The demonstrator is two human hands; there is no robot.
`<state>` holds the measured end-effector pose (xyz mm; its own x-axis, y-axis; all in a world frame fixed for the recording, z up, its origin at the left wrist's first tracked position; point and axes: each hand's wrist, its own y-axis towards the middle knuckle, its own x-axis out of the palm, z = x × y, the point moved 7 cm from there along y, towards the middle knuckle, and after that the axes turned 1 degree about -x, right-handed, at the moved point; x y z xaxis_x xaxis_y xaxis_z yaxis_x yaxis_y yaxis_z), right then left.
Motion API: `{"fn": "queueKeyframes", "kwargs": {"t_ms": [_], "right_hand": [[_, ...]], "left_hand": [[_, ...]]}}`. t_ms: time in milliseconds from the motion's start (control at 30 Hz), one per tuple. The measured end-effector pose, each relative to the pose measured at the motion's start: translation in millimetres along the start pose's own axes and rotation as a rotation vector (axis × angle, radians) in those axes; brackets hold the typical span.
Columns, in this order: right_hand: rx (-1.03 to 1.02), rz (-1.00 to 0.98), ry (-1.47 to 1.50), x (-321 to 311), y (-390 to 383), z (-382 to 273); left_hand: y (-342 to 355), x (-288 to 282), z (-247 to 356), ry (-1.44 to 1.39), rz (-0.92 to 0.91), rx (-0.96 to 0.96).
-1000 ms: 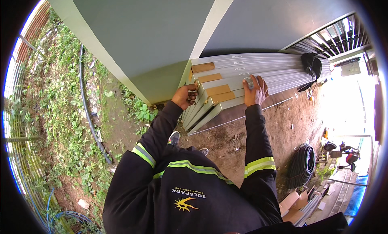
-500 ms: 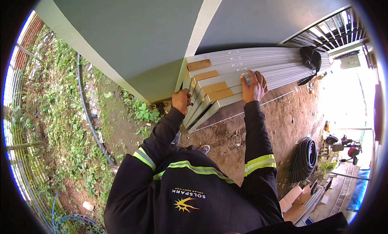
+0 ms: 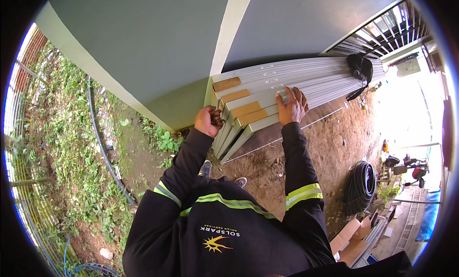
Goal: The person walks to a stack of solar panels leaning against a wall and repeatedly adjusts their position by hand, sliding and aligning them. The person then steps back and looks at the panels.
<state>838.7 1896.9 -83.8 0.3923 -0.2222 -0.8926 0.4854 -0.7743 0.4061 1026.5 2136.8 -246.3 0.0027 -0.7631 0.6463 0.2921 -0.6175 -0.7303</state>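
Observation:
A row of solar panels (image 3: pixel 311 75) with silvery metal frames stands on edge, leaning against the wall. Brown cardboard corner pieces (image 3: pixel 246 109) cover the tops of several frames at the near left end. My left hand (image 3: pixel 209 121) is at that end, beside the upright frame edges. Its fingers are curled in, and whatever they may hold is too small to make out. Across the top edges of the nearer panels lies my right hand (image 3: pixel 292 106), fingers spread and thumb apart, just right of the cardboard. The undersides of its fingers are hidden.
A black bag (image 3: pixel 359 69) hangs over the panels' far end. Coiled black pipe (image 3: pixel 359 188) lies on the dirt at right, with opened cardboard boxes (image 3: pixel 351 241) below it. A dark hose (image 3: pixel 98 126) runs through the weeds at left. The grey wall (image 3: pixel 143 43) rises ahead.
The view has shifted slightly, so the panels sit a little further left. My left hand remains at the panel ends with curled fingers; my right hand still rests on the top edges.

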Motion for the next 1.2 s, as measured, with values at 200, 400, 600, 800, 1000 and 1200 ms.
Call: {"fn": "queueKeyframes", "kwargs": {"t_ms": [200, 400, 600, 800, 1000, 1200], "right_hand": [[-0.002, 0.0, 0.002, -1.0, -0.1, -1.4], [-0.007, 0.004, -0.011, -0.2, -0.3, -0.7], [-0.023, 0.021, -0.005, -0.8, -0.4, -2.0], [-0.014, 0.021, -0.003, -0.7, -0.8, -0.8], [-0.01, 0.018, -0.011, 2.9, 0.7, 0.8], [-0.004, 0.003, -0.004, 4.8, 0.9, 3.1]], "left_hand": [[4.9, -5.1, -11.1, -0.183, -0.005, -0.066], [-11.3, 20.9, -12.0, -0.159, -0.244, -0.065], [-42.1, 27.3, 51.2, 0.075, -0.101, 0.405], [-45.2, -6.9, 31.2, 0.406, 0.068, 0.464], [-30.7, 3.3, -12.7, 0.417, 0.147, 0.604], [-7.2, -4.2, -13.9, 0.192, 0.148, 0.565]]}}
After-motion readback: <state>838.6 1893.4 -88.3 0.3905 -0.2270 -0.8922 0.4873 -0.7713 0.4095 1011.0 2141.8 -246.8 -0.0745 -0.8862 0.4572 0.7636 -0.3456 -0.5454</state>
